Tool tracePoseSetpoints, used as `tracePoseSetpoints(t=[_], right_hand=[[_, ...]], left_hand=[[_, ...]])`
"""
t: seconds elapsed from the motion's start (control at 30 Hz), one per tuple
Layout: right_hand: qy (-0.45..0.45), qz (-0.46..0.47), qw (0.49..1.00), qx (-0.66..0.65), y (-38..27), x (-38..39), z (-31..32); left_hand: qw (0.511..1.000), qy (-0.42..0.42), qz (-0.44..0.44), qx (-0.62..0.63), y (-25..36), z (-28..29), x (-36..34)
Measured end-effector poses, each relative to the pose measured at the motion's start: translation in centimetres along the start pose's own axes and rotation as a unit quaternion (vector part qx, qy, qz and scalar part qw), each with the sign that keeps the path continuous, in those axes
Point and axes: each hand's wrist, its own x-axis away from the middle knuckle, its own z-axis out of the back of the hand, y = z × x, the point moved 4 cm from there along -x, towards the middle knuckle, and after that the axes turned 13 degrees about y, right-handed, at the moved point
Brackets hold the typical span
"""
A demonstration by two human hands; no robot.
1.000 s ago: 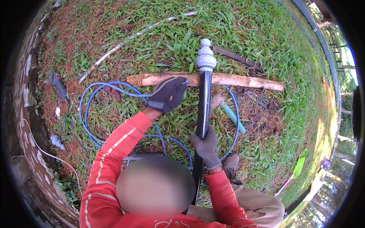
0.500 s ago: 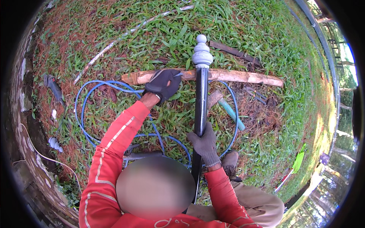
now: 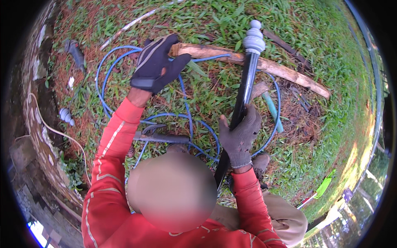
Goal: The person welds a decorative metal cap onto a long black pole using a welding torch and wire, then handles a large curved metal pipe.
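My left hand (image 3: pixel 159 66), in a black padded glove, is open with its thumb and fingers apart, close above the left end of a peeled wooden log (image 3: pixel 285 72). A blue hose (image 3: pixel 102 89) loops on the grass below that hand, and one stretch lies along the log. My right hand (image 3: pixel 243 134), in a grey knit glove, is wrapped round a black metal post (image 3: pixel 248 78). A grey ball-shaped finial (image 3: pixel 254 40) tops the post, which leans right across the log. The post's lower end is partly hidden behind the blurred area.
A hammer with a teal handle (image 3: pixel 272 111) and pliers (image 3: pixel 301 99) lie right of the post. A dark grey tool (image 3: pixel 161 137) lies near my feet. At left are a grey power tool (image 3: pixel 75 53), a spare finial (image 3: pixel 66 116) and a pale cable (image 3: pixel 58 131) by a stone edge.
My left hand has opened and moved left toward the log's end. The post's top has tilted right, with my right hand still round it. The whole view has shifted.
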Motion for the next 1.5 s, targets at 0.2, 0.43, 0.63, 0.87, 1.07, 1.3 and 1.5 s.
tracePoseSetpoints(t=[0.2,0.43,0.63,0.87,1.07,1.3,1.5], right_hand=[[-0.439,0.152,0.861,-0.207,-8.4,9.3,-5.1],[-0.419,0.246,0.869,-0.089,-8.1,17.5,-9.8],[-0.548,0.089,0.812,-0.181,-9.3,15.8,-10.8],[-0.542,-0.116,0.781,-0.289,-14.2,6.2,-7.5],[-0.382,-0.370,0.562,-0.634,-20.9,-6.4,-3.2],[-0.213,-0.123,0.747,-0.617,-18.5,-22.7,10.3],[-0.084,-0.078,0.889,-0.444,-4.5,-28.4,24.1]], left_hand=[[0.964,0.092,0.218,0.119,0.8,8.6,8.4],[0.860,0.136,0.462,0.167,3.4,14.7,19.4],[0.760,0.116,0.592,0.243,4.6,15.3,25.6],[0.792,0.072,0.559,0.236,4.1,15.4,23.6],[0.827,0.143,0.352,0.413,5.4,13.5,15.2],[0.684,-0.339,0.096,0.639,12.5,6.5,8.2],[0.831,-0.392,0.097,0.382,7.4,6.4,6.6]])
